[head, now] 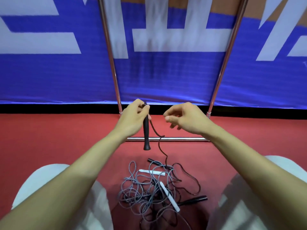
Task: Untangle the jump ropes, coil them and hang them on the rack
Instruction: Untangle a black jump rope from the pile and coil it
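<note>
left grip [134, 116] pinches black handle [146, 133] | right grip [184, 119] loosely curled | tangle [142, 193] lower centre, between knees [41, 185]: two white handles [152, 172], two black handles [193, 200]

black handle [146, 133], grey rope [132, 188], red floor [49, 130]

The left hand [132, 116] covers the top of the black handle [146, 131], hiding where its cord [154, 127] joins. Above that hand the posts of the rack [111, 60] run off the upper edge. Below it, the rope tangle [146, 188] fades into shadow at the bottom edge.
</note>
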Motion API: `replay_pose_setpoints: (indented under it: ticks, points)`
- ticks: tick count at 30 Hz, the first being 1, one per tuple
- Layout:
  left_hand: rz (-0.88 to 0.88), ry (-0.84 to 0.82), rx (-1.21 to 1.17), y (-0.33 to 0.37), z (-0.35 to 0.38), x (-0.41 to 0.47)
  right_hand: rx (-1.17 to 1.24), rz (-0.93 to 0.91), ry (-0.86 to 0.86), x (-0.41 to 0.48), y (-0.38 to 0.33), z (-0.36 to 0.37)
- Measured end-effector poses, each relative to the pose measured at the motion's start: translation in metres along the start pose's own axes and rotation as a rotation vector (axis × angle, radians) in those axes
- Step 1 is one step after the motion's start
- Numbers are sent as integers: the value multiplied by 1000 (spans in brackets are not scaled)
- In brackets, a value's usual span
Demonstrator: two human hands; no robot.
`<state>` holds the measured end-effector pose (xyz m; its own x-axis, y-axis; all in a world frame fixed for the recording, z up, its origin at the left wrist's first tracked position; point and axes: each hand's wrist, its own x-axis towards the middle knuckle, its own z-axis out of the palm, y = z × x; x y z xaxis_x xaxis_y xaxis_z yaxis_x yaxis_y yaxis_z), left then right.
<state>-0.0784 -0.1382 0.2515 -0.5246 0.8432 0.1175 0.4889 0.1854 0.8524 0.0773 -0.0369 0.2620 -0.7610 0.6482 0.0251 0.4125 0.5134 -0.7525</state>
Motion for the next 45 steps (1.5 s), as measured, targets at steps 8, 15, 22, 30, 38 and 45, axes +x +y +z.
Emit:
replay_pose_setpoints:
  ticks: [8, 15, 22, 30, 38, 45]
  points:
    - [281, -43, 37, 12, -23, -6, -260, -40, -364, 23, 9, 38]
    - [159, 184, -423, 19, -30, -9, -362, -49, -434, 14, 11, 45]
    - [-125, 205, -512, 12, -24, -9, 127, -74, -35, 4, 4, 24]
    - [-151, -175, -275, 20, -2, -25, 718, -2, 360, 5, -16, 2]
    - [98, -140, -349, 26, 16, -28, 1173, 96, 454, 3, -23, -8]
    - [34, -153, -512, 25, 16, -27, 1220, 154, 463, 6, -19, -13]
